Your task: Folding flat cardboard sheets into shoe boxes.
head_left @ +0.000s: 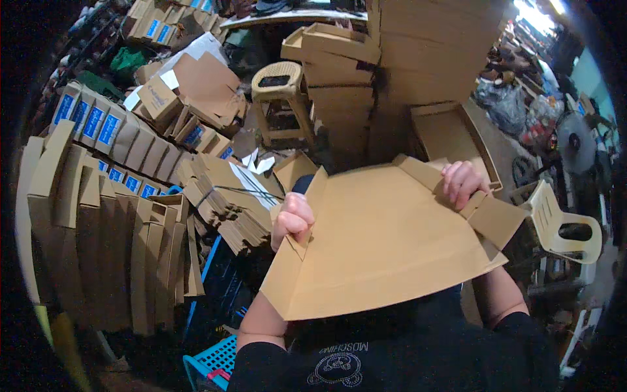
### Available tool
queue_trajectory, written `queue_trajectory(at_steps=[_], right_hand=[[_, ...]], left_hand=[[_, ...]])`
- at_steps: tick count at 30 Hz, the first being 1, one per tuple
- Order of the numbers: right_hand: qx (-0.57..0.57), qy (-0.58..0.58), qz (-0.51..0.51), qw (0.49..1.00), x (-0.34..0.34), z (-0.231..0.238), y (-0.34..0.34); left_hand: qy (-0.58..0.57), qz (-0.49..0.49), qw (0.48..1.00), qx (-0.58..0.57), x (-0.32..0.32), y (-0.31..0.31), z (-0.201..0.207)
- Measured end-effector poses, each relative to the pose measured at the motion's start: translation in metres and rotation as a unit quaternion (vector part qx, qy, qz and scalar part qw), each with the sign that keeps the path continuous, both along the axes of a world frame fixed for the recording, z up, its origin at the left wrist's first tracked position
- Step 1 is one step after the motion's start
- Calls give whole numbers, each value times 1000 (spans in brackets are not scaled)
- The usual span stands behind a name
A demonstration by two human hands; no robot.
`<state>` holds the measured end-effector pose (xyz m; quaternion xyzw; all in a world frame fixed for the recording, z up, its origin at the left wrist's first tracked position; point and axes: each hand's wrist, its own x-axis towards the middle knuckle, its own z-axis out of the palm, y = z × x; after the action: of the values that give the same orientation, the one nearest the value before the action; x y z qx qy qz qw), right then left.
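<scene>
A large brown cardboard box blank (385, 228) is spread out in front of my chest, partly folded, with its side flaps bent up. My left hand (293, 219) is closed around its left side flap, fingers curled at a fold. On the opposite side, my right hand (464, 183) grips the right flap near a slotted corner. One loose corner flap (498, 221) sticks outward below the right hand. The blank's near edge hangs toward my body and hides part of my forearms.
Upright folded cardboard trays (117, 242) crowd the left, beside rows of small boxes with blue labels (111, 127). A strapped bundle of flat cardboard (225, 196) lies nearer. Beyond are a plastic stool (281, 95) and tall cartons (431, 52). A cream plastic chair (555, 225) and a fan (576, 140) stand right.
</scene>
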<state>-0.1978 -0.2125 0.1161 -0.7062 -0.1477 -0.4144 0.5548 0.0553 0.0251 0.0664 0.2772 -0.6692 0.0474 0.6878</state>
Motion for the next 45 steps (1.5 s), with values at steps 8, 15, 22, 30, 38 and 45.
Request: queue_trajectory(at_steps=[8,15,22,30,38,45], right_hand=[[69,57,-50,995,-42,-5,5],[-56,254,-86,962,-64,-15,-6],[61,243,-232,940,-51,-17,-4],[-226,252,-196,920,-66,-50,-4],[-394,281,-224,846,-61,-71,16],[-461,233,-242,821,-66,-84,16]], left_hand=[[77,55,985,141,-40,2,27],[175,59,962,202,-34,5,32],[150,73,908,384,-21,14,27],[-88,85,833,539,-4,7,18],[-225,116,847,467,-32,-4,-7],[-255,125,859,427,-31,-10,-16]])
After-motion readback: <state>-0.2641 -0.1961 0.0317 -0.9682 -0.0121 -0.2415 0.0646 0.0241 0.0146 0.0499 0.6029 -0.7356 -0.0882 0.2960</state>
